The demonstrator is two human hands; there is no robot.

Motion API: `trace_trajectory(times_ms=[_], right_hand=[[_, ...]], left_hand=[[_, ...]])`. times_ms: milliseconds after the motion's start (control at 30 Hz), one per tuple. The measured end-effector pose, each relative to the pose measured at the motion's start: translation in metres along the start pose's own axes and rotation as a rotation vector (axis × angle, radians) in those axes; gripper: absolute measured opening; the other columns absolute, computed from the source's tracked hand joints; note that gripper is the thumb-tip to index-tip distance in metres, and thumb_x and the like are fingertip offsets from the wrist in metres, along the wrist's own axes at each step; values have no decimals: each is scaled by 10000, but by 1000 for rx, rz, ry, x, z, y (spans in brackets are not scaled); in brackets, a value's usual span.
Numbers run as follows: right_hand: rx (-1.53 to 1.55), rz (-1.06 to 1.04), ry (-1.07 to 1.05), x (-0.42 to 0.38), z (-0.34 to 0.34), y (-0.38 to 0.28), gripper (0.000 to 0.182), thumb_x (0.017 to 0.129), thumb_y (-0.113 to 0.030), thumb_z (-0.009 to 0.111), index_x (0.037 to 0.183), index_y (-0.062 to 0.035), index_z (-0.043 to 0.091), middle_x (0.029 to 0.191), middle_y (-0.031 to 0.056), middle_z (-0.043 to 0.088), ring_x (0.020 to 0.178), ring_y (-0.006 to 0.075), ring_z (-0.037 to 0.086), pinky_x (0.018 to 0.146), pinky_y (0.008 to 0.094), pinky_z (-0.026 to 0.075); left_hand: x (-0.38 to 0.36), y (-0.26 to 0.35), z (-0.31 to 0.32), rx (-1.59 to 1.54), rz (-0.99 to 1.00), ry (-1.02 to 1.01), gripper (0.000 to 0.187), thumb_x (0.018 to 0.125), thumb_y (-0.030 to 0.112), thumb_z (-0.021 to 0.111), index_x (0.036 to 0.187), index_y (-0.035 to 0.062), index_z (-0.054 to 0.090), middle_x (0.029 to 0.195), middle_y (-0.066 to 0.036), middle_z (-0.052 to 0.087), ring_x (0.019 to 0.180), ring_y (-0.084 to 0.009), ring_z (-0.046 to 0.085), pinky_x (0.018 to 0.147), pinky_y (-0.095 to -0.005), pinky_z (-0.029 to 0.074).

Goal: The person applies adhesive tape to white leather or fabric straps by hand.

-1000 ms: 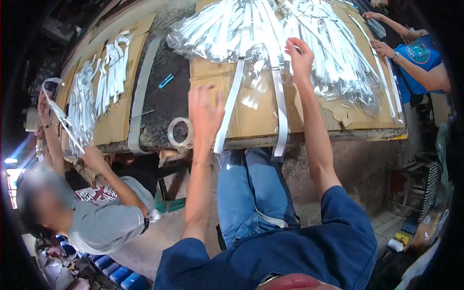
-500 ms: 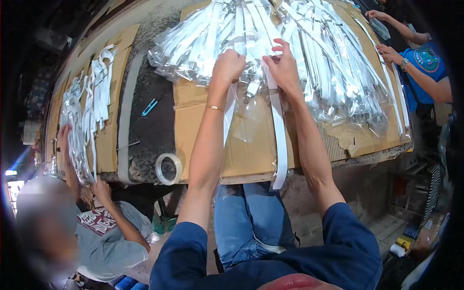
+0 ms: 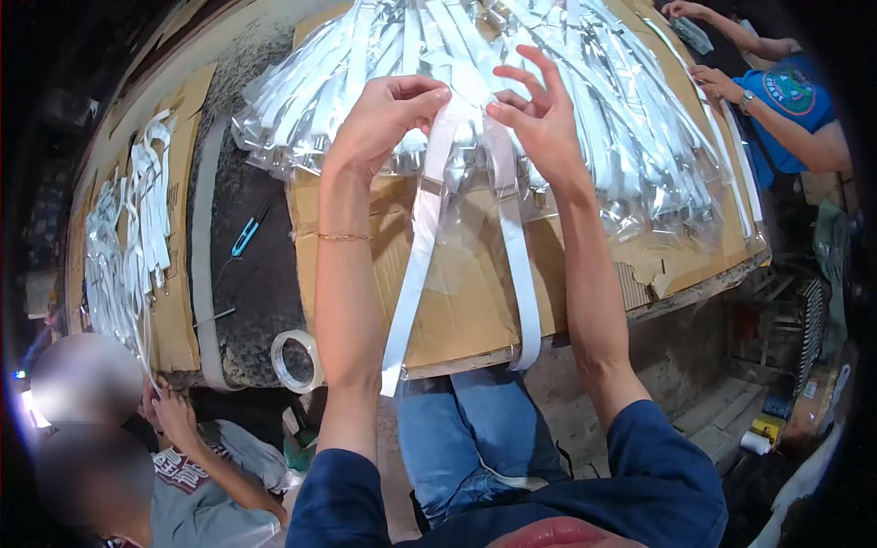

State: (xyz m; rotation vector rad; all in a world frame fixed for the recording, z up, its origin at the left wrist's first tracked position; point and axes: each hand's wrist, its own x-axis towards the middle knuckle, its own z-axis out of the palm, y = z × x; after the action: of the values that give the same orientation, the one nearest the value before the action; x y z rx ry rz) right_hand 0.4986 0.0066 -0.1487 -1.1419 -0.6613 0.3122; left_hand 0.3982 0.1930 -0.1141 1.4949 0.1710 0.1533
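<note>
My left hand [image 3: 388, 123] pinches a white strap [image 3: 418, 260] between thumb and fingertips near its upper end. Opposite it, my right hand [image 3: 541, 123] closes thumb and index finger on a second white strap [image 3: 517, 265], the other fingers raised. Both straps hang toward me in a spread V and cross the cardboard edge. Each carries a small metal slider, and they come close together at the top between my hands. Just behind lies a large pile of white straps [image 3: 603, 100] in clear plastic bags.
Cardboard [image 3: 466, 320] covers the table. To the left are a blue thread snipper [image 3: 244, 239], a roll of clear tape [image 3: 297, 362] and more white straps [image 3: 151, 201]. One person works at lower left; another, in a blue shirt [image 3: 790, 105], at upper right.
My left hand has moved left and slightly up, away from the right hand, and the two straps now spread apart. The view has shifted, so the table items appear farther left.
</note>
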Motion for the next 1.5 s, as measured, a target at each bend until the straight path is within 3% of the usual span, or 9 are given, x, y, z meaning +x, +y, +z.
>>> trace_trajectory(times_ms=[100,200,367,467,567,833,1033,1200,1500], right_hand=[[267,143,56,3,-3,2,780,760,36,758,1408,-57,334,1209,163,542,929,201,663,776,281,562],[31,91,138,-3,15,-23,804,749,27,774,1410,-63,325,1179,172,548,952,233,668,777,287,564],[-72,-82,199,-8,24,-63,853,698,101,775,1401,-80,326,1186,177,561,940,246,682,750,293,586],[-76,-150,106,-22,39,-111,909,679,144,766,1420,-103,301,1236,204,549,951,251,685,766,294,596],[-92,-226,11,-44,68,-162,942,689,142,763,1442,-115,258,1247,220,545,970,276,683,784,310,600],[-42,-352,-91,-90,117,-282,785,830,115,655,1444,-97,215,1186,245,580,908,314,707,766,314,612],[-102,-437,-259,-133,136,-351,769,840,97,656,1446,-108,228,1178,245,576,907,320,707,756,321,614],[-160,-439,-312,-165,146,-382,780,827,104,663,1454,-111,253,1204,235,581,924,308,705,776,331,607],[-115,-389,-341,-200,156,-386,738,835,72,675,1432,-101,277,1197,220,573,917,307,708,771,321,606]], left_hand=[[5,7,15,216,140,18,171,858,125,684,926,-29,711,762,-18,646,697,-84,539,632,-240,434],[5,7,31,360,252,52,173,865,121,663,906,-43,700,734,-25,647,661,-74,535,590,-254,433],[-25,47,49,101,257,52,327,866,151,699,1124,-27,605,786,-32,644,756,-72,572,654,-223,446],[-69,72,57,75,254,35,316,864,158,716,1091,-40,621,790,-22,650,745,-64,574,654,-220,451],[-113,99,59,192,210,5,214,879,148,695,927,-60,695,747,-21,660,654,-49,552,592,-226,441],[-223,176,105,361,287,239,187,899,140,690,954,-38,710,763,3,661,684,-34,545,597,-207,423],[-279,212,138,435,430,361,186,905,116,682,979,-53,707,787,-5,669,706,-47,556,628,-212,440],[-310,225,161,238,577,336,235,893,148,691,1005,-58,706,766,-38,671,668,-60,535,604,-228,434],[-349,226,174,225,458,322,168,870,119,707,900,-46,696,754,-6,645,679,-45,524,607,-221,412]])
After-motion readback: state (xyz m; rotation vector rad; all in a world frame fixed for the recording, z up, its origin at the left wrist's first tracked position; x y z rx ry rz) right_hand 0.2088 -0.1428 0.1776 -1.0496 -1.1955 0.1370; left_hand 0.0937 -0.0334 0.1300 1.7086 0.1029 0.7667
